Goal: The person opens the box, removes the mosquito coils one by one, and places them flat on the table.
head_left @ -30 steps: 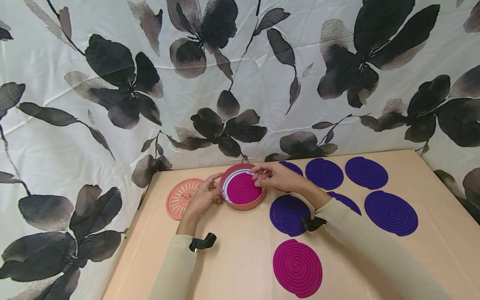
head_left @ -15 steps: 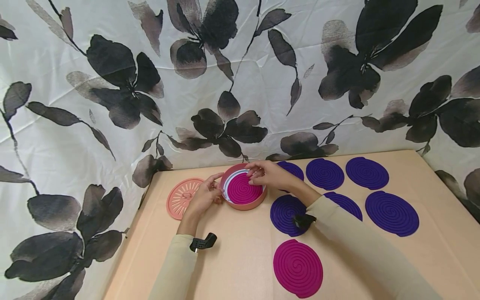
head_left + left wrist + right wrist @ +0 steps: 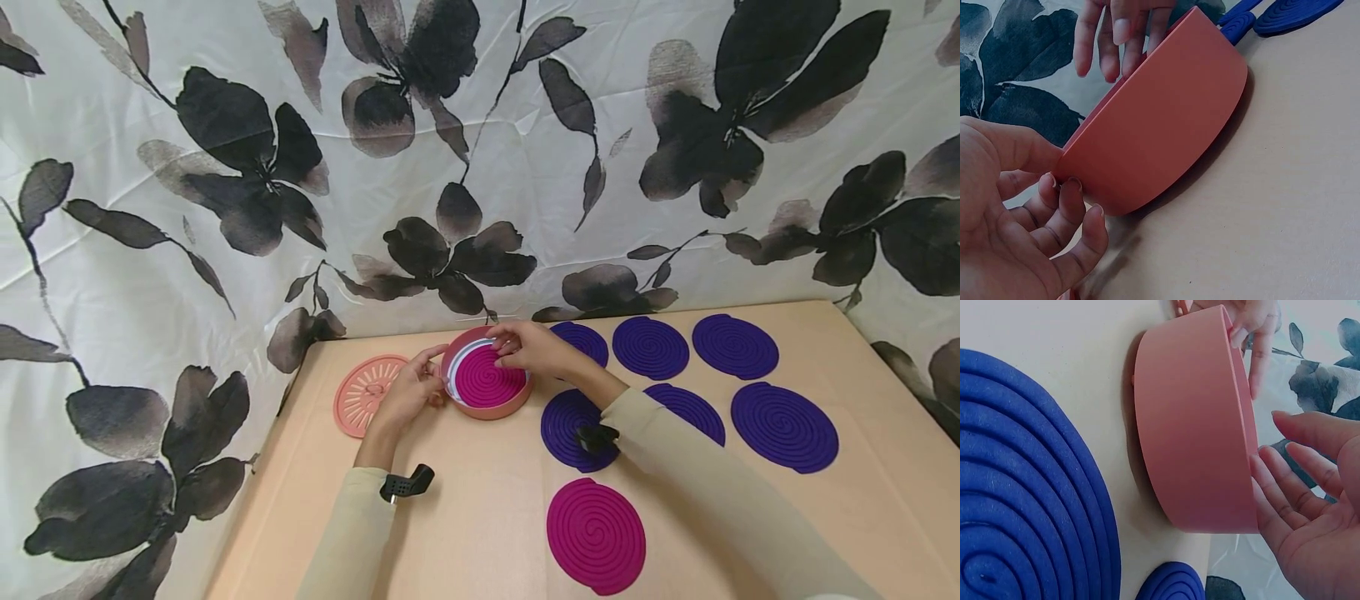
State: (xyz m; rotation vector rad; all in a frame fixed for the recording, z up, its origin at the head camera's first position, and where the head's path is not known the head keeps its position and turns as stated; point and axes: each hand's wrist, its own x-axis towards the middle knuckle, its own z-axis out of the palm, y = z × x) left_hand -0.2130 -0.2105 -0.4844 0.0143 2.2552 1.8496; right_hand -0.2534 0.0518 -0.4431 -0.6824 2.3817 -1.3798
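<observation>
A round coral-pink tin (image 3: 489, 412) stands near the back of the table, with a magenta mosquito coil (image 3: 486, 380) lying inside its pale inner ring. My left hand (image 3: 407, 390) holds the tin's left rim, the thumb at the edge and fingers bent against the outside wall, as the left wrist view shows of the tin wall (image 3: 1166, 119). Over the tin's right side hovers my right hand (image 3: 534, 348), its loosely extended fingers (image 3: 1285, 494) reaching past the rim by the coil. Whether the fingertips touch the coil is hidden.
A slotted coral lid (image 3: 360, 398) lies left of the tin, partly behind the left hand. Several dark blue coils (image 3: 649, 347) are spread on the right, some under the right forearm. Another magenta coil (image 3: 596, 536) lies at the front. A floral cloth (image 3: 315, 167) hangs behind the table.
My right hand has shifted slightly left, further over the tin, and its wrist has come inward. The left hand stays on the tin's rim.
</observation>
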